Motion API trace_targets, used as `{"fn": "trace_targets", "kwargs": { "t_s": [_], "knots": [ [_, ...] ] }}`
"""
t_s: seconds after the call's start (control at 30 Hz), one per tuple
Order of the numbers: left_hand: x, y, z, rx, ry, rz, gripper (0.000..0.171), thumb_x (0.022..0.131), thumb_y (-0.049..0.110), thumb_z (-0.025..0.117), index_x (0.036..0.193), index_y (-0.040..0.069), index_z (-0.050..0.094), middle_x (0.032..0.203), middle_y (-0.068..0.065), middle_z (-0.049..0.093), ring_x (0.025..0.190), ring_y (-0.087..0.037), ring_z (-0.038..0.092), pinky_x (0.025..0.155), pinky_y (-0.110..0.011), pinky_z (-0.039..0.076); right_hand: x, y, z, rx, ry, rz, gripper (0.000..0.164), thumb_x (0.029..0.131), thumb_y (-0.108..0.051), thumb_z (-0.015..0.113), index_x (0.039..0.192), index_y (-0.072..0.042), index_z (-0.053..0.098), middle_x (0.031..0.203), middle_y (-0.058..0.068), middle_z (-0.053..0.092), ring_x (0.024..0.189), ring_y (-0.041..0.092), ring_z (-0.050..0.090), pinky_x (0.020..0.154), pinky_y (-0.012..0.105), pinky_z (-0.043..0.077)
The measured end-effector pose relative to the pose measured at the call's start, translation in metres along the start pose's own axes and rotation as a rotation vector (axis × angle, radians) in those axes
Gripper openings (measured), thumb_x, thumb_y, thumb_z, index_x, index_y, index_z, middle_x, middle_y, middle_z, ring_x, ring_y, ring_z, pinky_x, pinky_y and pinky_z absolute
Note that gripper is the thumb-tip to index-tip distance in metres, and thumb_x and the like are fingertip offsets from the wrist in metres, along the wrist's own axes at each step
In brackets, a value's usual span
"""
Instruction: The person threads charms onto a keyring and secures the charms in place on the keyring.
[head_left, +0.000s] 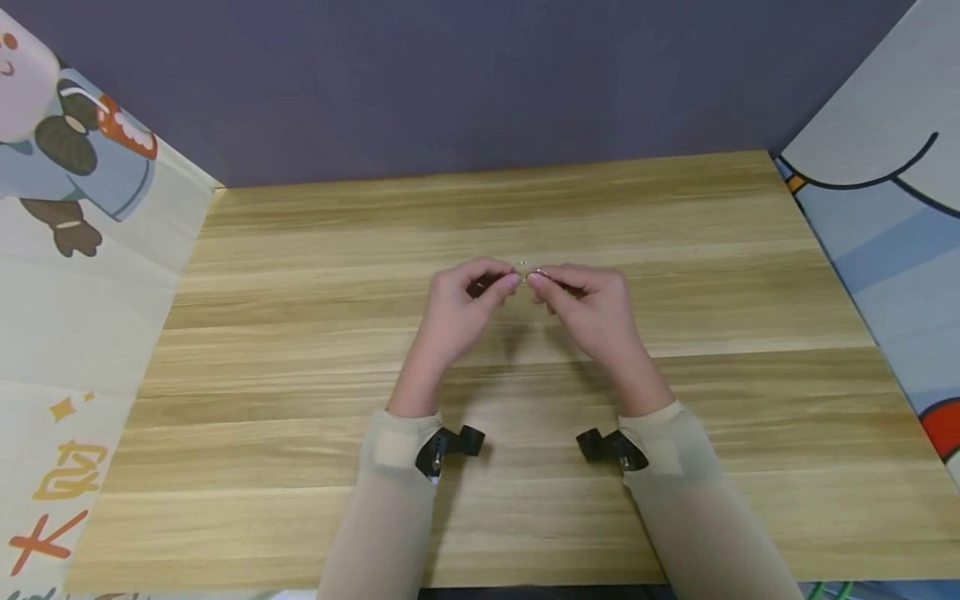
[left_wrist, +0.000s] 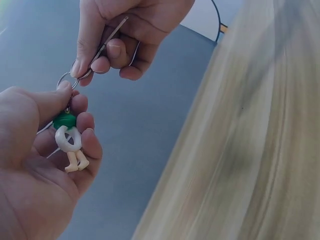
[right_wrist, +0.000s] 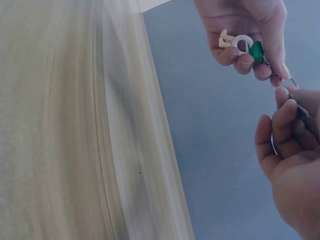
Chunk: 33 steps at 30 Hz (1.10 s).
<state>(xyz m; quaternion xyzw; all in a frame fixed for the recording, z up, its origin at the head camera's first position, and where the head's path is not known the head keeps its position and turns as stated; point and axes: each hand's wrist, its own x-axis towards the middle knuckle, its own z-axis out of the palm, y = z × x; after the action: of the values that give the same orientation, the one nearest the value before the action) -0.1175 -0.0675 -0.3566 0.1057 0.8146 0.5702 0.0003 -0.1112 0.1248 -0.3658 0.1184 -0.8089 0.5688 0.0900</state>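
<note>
Both hands meet above the table. My left hand [head_left: 459, 308] pinches a metal key ring [left_wrist: 61, 79] between thumb and forefinger. From that ring a small figurine charm [left_wrist: 69, 134] hangs against the curled fingers, with a green top, a white loop-shaped middle and peach legs. Opposite it, my right hand [head_left: 591, 308] pinches a slim metal piece [left_wrist: 111, 39] at the ring; its exact kind I cannot tell. The ring bridges the two sets of fingertips. Thin white strands [left_wrist: 46, 128] show beside the left fingers.
Under the hands lies a wood-grain table [head_left: 300, 333]. A dark wall [head_left: 480, 83] rises along its back edge, with cartoon-printed panels at the left [head_left: 90, 292] and right [head_left: 885, 225]. Black wrist cameras sit at both sleeve cuffs.
</note>
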Motion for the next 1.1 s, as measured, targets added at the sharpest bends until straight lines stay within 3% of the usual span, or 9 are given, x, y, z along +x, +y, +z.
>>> {"fn": "trace_targets", "kwargs": {
  "t_s": [0.27,0.53,0.83,1.1],
  "knots": [
    [0.003,-0.002,-0.002,-0.008,0.014,0.019,0.014,0.102,0.02,0.074,0.104,0.008,0.08,0.094,-0.007,0.079,0.086,-0.023,0.072,0.076,-0.032,0.061,0.003,0.002,0.002,0.028,0.011,-0.004,0.013,0.099,-0.011,0.076,0.099,0.0,0.084,0.081,0.018,0.078,0.064,0.006,0.061,0.055,0.018,0.047],
    [0.003,-0.004,-0.006,0.037,-0.004,0.091,0.009,0.1,0.008,0.074,0.096,0.002,0.079,0.089,-0.014,0.077,0.079,-0.015,0.066,0.074,-0.031,0.058,0.004,0.001,-0.001,-0.059,-0.086,0.0,0.014,0.1,-0.015,0.076,0.1,-0.005,0.085,0.081,0.011,0.079,0.067,0.011,0.063,0.059,0.021,0.049],
    [-0.001,-0.005,-0.009,0.106,-0.06,0.189,0.009,0.1,0.007,0.074,0.094,0.002,0.079,0.085,-0.013,0.076,0.07,-0.015,0.055,0.064,-0.028,0.048,0.004,0.001,-0.01,-0.099,-0.178,0.013,0.012,0.1,-0.013,0.075,0.102,-0.006,0.086,0.085,0.011,0.08,0.069,0.015,0.066,0.063,0.02,0.054],
    [-0.004,-0.007,-0.01,0.125,-0.097,0.186,0.009,0.099,0.006,0.074,0.094,0.002,0.079,0.086,-0.011,0.077,0.073,-0.015,0.06,0.066,-0.026,0.051,0.002,0.005,-0.015,-0.136,-0.232,-0.038,0.012,0.101,-0.014,0.075,0.102,-0.01,0.086,0.084,0.007,0.08,0.07,0.016,0.063,0.063,0.026,0.052]
  ]
}}
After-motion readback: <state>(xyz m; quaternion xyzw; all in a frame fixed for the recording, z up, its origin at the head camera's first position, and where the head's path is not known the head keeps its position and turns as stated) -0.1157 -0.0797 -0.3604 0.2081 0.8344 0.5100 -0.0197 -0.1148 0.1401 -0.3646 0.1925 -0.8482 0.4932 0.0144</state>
